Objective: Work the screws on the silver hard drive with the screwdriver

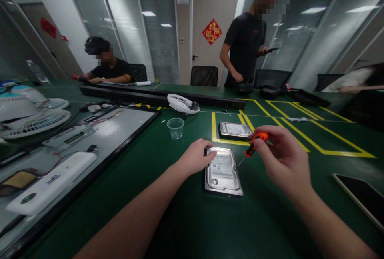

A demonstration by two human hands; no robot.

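A silver hard drive point(223, 171) with a white label lies flat on the green table in front of me. My left hand point(198, 156) grips its far left corner, thumb on the top cover and fingers at the edge. Between the thumb and fingers of my right hand point(285, 159) is an orange and black screwdriver point(255, 145). Its thin shaft slants down to the left, and the tip is at the drive's right edge; whether it sits in a screw I cannot tell. Just beyond, a second hard drive point(235, 130) rests near yellow tape lines.
A clear plastic cup point(175, 128) and a white fan grille point(183, 104) stand beyond my left hand. At left lies a large panel point(105, 147) with electronics. A phone point(361, 197) lies at right. Across the table, one person point(109, 67) sits and another point(247, 47) stands.
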